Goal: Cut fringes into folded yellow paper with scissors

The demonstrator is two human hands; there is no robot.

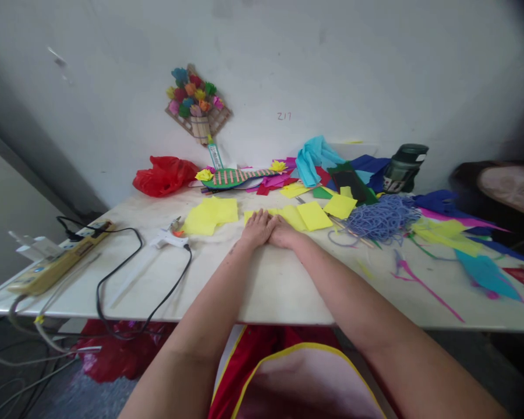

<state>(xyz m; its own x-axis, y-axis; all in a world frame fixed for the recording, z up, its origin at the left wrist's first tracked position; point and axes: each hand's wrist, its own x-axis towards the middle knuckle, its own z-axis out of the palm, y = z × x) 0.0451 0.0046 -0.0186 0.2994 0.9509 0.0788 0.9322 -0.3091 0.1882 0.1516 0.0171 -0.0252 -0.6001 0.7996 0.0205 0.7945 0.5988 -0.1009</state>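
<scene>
Spanning the whole view, the table [288,291] carries a spread of coloured paper along its far edge. A red plastic bag [163,174] sits at the far left corner, and a tangle of purple string [382,218] lies toward the right edge. A power strip [56,262] runs along the left edge, with a glue gun [168,237] beside it. The left hand [257,228] and right hand [283,233] lie flat, pressed together, on a yellow paper square [303,216] near the table's middle; its long axis slants toward the far right.
</scene>
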